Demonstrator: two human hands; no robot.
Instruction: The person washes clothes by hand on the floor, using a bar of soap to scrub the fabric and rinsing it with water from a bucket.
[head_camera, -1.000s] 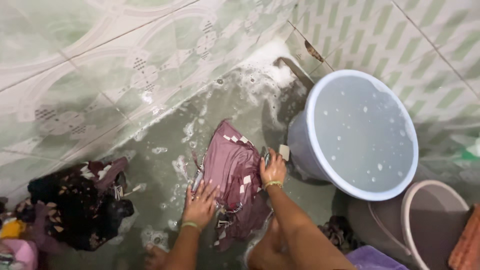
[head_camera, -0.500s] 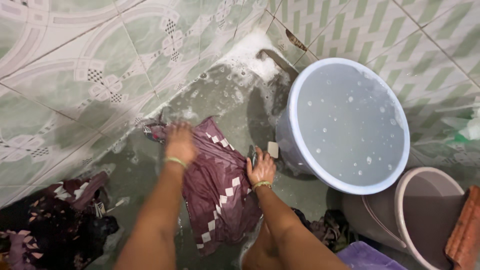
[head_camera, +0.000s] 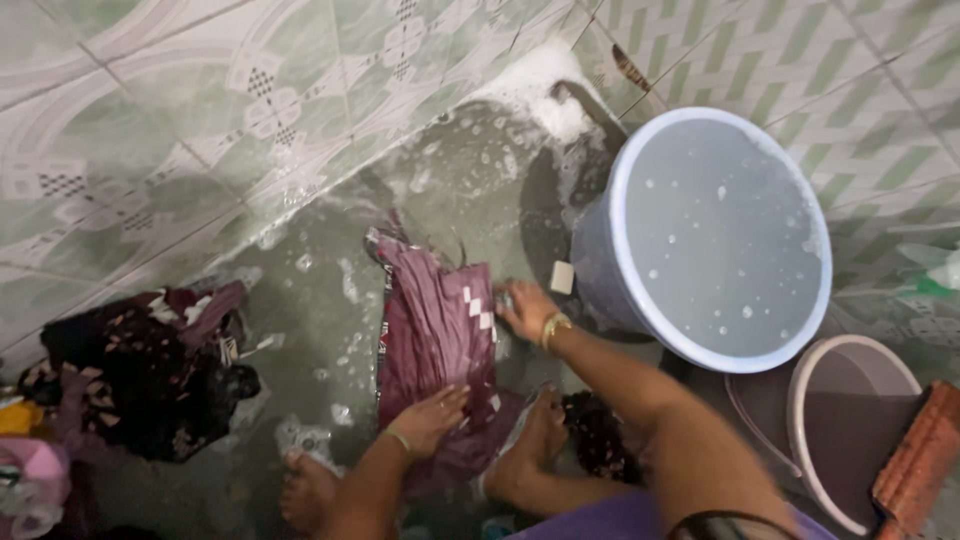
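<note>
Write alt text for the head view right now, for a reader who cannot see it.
Both bare hands press a wet maroon garment flat on a soapy floor: left hand at its near end, right hand at its right edge. A blue tub of water stands right; dark clothes lie left.

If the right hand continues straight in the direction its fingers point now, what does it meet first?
The right hand lies on the maroon cloth, fingers pointing up-left. Going on, it would slide over the cloth's top edge, then probably meet only the wet floor before the tiled wall.
</note>
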